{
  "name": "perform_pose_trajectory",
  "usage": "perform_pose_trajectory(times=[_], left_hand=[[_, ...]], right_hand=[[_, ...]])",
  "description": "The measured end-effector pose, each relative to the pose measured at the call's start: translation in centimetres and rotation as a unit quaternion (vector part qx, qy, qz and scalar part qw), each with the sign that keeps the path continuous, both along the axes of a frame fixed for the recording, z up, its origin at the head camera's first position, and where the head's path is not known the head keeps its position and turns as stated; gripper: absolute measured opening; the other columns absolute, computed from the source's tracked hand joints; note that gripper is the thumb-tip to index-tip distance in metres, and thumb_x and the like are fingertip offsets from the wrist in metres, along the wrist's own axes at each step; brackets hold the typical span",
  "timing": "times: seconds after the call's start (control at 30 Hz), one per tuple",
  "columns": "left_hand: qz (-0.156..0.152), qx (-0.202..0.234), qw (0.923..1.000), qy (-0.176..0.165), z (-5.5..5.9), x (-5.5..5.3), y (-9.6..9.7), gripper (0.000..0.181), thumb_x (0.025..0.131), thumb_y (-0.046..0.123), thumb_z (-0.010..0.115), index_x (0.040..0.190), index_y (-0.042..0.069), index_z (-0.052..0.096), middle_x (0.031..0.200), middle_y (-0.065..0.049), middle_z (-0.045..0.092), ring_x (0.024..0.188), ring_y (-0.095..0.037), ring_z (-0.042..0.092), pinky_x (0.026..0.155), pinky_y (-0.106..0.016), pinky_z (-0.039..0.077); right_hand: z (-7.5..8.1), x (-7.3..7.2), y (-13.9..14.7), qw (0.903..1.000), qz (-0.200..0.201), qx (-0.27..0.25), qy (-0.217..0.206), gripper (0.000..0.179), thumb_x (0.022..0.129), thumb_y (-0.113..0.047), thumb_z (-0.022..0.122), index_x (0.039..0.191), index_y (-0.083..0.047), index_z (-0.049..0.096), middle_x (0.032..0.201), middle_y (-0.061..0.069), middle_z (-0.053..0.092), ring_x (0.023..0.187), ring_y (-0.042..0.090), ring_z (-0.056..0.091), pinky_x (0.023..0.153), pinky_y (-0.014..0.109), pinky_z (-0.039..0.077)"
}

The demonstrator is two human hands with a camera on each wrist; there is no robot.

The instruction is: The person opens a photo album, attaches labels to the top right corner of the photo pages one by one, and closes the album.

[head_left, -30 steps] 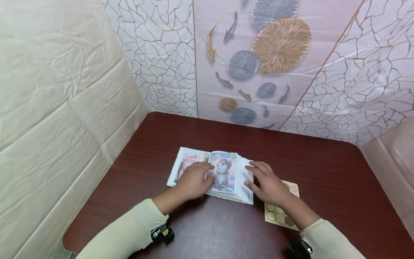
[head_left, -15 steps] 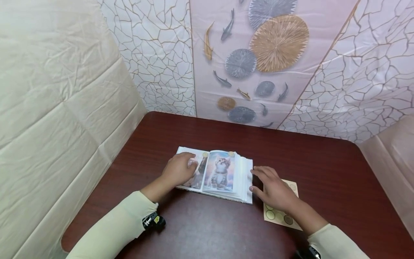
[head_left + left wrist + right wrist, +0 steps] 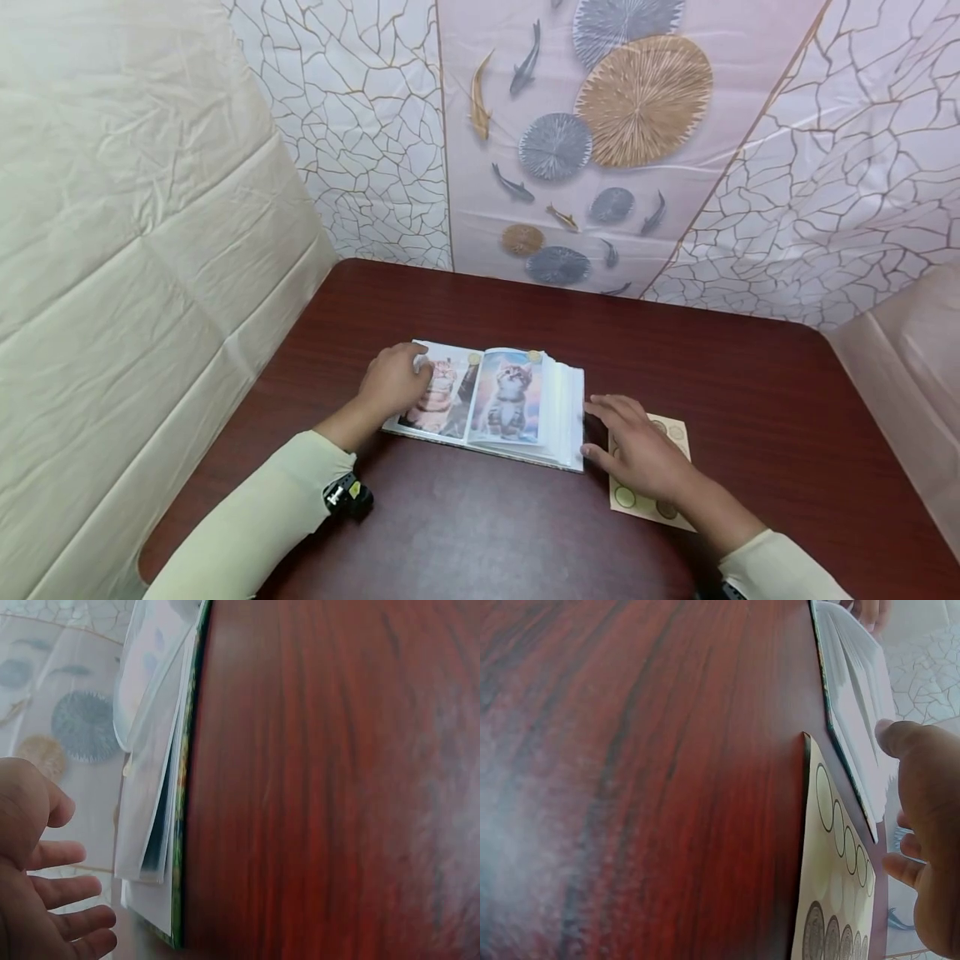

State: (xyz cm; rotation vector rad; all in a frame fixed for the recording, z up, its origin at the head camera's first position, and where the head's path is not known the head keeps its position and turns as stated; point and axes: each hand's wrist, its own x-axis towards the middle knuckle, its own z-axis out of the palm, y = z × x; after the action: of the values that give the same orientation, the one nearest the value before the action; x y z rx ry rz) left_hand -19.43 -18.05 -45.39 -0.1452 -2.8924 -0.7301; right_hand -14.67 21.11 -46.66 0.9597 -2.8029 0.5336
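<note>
A photo album (image 3: pixel 567 417) lies spread on the table, showing a kitten picture (image 3: pixel 510 396) on its right page and another cat picture (image 3: pixel 442 400) on its left. Each of these pages bears a round gold sticker near its top. Over the album's left edge is my left hand (image 3: pixel 392 383), fingers relaxed, holding nothing; the left wrist view shows its fingers (image 3: pixel 75 889) spread beside the pages. My right hand (image 3: pixel 637 446) hovers loosely just right of the album, over a sticker sheet (image 3: pixel 622 497) that it partly hides. Round stickers in rows show on that sheet (image 3: pixel 832 885).
The dark red wooden table (image 3: pixel 480 525) extends around the album. Patterned fabric (image 3: pixel 558 208) hangs behind its far edge, and a cream cloth wall (image 3: pixel 165 250) stands at the left. A small camera (image 3: pixel 348 496) is strapped at the left wrist.
My left hand has slid left from the middle of the album to its left edge, uncovering both pictures. My right hand has drawn slightly back from the album's right edge.
</note>
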Motion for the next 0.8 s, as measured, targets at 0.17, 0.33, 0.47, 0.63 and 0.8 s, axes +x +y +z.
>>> perform_pose_trajectory(times=[0.17, 0.33, 0.47, 0.63, 0.8], left_hand=[[0.005, -0.006, 0.9998, -0.017, -0.3, -0.6, -0.6, 0.038, 0.09, 0.032, 0.054, 0.119, 0.01, 0.063, 0.115, -0.009, 0.064, 0.106, -0.032, 0.057, 0.086, -0.047, 0.044], [0.016, -0.014, 0.9993, -0.03, -0.7, -1.3, -1.1, 0.039, 0.09, 0.032, 0.055, 0.121, 0.01, 0.062, 0.113, -0.01, 0.064, 0.105, -0.033, 0.057, 0.084, -0.048, 0.045], [0.017, -0.017, 0.9986, -0.048, -0.7, -1.7, -1.3, 0.04, 0.09, 0.032, 0.055, 0.123, 0.009, 0.06, 0.116, -0.011, 0.062, 0.109, -0.034, 0.054, 0.088, -0.048, 0.044], [0.013, -0.013, 0.9985, -0.051, -0.7, -2.5, -1.4, 0.041, 0.091, 0.031, 0.052, 0.125, 0.009, 0.058, 0.118, -0.011, 0.061, 0.11, -0.034, 0.053, 0.087, -0.048, 0.044], [0.016, -0.01, 0.9979, -0.062, -0.8, -3.3, -1.5, 0.042, 0.091, 0.031, 0.052, 0.126, 0.009, 0.057, 0.118, -0.012, 0.061, 0.113, -0.038, 0.05, 0.086, -0.05, 0.043]], right_hand=[[-0.2, 0.2, 0.1, 1.0, 0.0, 0.004, -0.002, 0.065, 0.082, -0.045, 0.068, 0.133, -0.009, 0.051, 0.137, 0.009, 0.045, 0.128, 0.03, 0.034, 0.093, 0.052, 0.039], [-0.4, 0.4, 0.1, 1.0, 0.0, 0.007, -0.005, 0.068, 0.079, -0.047, 0.071, 0.133, -0.01, 0.051, 0.137, 0.008, 0.045, 0.128, 0.029, 0.034, 0.096, 0.048, 0.037], [-0.4, 0.4, 0.1, 0.9999, 0.001, 0.011, -0.004, 0.069, 0.078, -0.047, 0.072, 0.133, -0.01, 0.051, 0.137, 0.008, 0.045, 0.128, 0.028, 0.034, 0.096, 0.048, 0.037], [-0.6, 0.5, 0.1, 0.9999, 0.001, 0.012, -0.002, 0.071, 0.076, -0.048, 0.073, 0.132, -0.01, 0.052, 0.136, 0.008, 0.045, 0.128, 0.027, 0.034, 0.096, 0.047, 0.037], [-0.8, 0.4, 0.1, 0.9999, 0.004, 0.015, -0.002, 0.071, 0.075, -0.049, 0.074, 0.131, -0.01, 0.053, 0.136, 0.008, 0.046, 0.128, 0.028, 0.034, 0.096, 0.047, 0.037]])
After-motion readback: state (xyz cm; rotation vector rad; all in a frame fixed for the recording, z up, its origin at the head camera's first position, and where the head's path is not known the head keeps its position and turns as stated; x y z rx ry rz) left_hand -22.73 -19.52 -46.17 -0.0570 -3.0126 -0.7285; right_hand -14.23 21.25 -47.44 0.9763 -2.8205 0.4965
